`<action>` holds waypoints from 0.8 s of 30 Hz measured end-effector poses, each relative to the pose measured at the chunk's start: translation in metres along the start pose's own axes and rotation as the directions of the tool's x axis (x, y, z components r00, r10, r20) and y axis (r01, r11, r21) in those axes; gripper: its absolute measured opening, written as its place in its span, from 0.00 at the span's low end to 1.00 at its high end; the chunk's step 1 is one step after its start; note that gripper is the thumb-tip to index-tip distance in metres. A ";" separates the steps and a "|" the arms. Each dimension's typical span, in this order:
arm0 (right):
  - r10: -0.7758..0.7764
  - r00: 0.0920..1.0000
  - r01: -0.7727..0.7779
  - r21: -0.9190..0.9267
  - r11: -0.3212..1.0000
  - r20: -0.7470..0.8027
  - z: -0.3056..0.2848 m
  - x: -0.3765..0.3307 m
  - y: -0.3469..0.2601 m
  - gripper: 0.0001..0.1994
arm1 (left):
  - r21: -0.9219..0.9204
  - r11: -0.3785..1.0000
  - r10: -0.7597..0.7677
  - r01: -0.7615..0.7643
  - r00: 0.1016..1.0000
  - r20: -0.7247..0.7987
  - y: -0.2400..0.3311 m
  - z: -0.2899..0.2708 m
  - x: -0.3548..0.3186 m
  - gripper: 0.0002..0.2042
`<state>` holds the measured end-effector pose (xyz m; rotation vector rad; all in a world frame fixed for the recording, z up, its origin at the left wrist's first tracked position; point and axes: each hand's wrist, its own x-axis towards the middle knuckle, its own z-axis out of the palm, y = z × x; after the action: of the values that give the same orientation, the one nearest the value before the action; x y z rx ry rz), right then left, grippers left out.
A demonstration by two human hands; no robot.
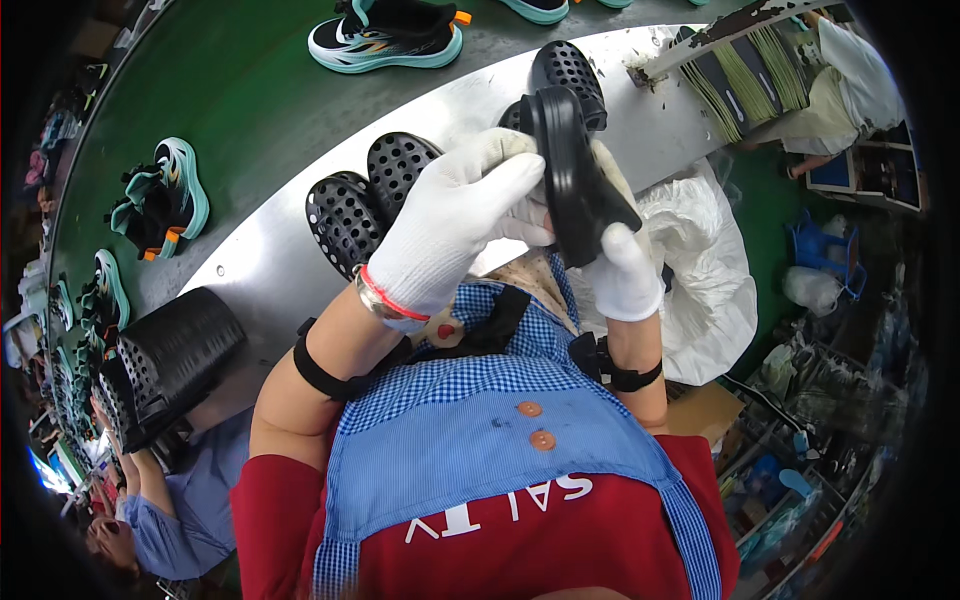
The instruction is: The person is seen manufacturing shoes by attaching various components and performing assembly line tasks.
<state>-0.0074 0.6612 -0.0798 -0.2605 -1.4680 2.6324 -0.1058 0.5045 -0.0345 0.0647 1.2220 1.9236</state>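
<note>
A black clog (572, 185) is held up in front of me, turned on its side with its smooth sole edge showing. My right hand (625, 275), in a white knit glove, is closed around it from the right, thumb near its lower end. My left hand (450, 215), gloved too, pinches it from the left; its fingertips are partly hidden at the clog's opening. Behind my left wrist a pair of black perforated clogs (345, 215) rests on the metal ledge. Another black perforated clog (570, 80) lies beyond the held one, with a second partly hidden beside it.
A green conveyor belt (250, 100) carries black and teal sneakers (385, 40) past the metal ledge (270, 255). A white plastic sack (700, 270) stands at my right. Stacked black clogs (180, 350) sit at left, near a co-worker in blue (200, 510). A worn metal bar (730, 40) crosses upper right.
</note>
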 end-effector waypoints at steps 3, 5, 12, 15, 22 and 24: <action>-0.009 0.999 0.007 -0.067 0.998 -0.036 0.000 0.001 0.002 0.48 | -0.021 1.000 -0.003 0.003 1.000 -0.008 0.004 0.000 0.000 0.10; -0.016 0.999 0.014 -0.031 0.999 -0.050 0.003 0.001 0.003 0.48 | 0.137 0.990 0.022 -0.020 1.000 -0.016 0.009 0.000 -0.002 0.10; 0.140 0.990 -0.118 0.586 0.802 0.007 -0.027 -0.004 0.006 0.39 | 0.031 0.997 0.071 -0.069 0.996 -0.059 0.008 -0.010 -0.006 0.11; 0.115 0.993 -0.095 0.500 0.861 -0.009 -0.045 -0.010 -0.002 0.38 | 0.058 0.994 0.096 -0.093 0.994 -0.045 0.009 -0.022 -0.006 0.10; -0.212 0.913 0.096 -0.319 0.943 -0.349 -0.013 0.005 -0.003 0.36 | 0.147 0.909 0.414 -0.390 0.889 -0.196 0.033 -0.049 -0.013 0.10; -0.226 0.912 -0.038 -0.618 0.785 -0.343 -0.003 0.013 0.006 0.36 | 0.156 0.894 0.443 -0.419 0.877 -0.188 0.039 -0.053 -0.012 0.10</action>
<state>-0.0199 0.6626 -0.0880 -0.7121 -2.0493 1.7747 -0.1454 0.4508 -0.0278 0.2050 1.5655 2.2923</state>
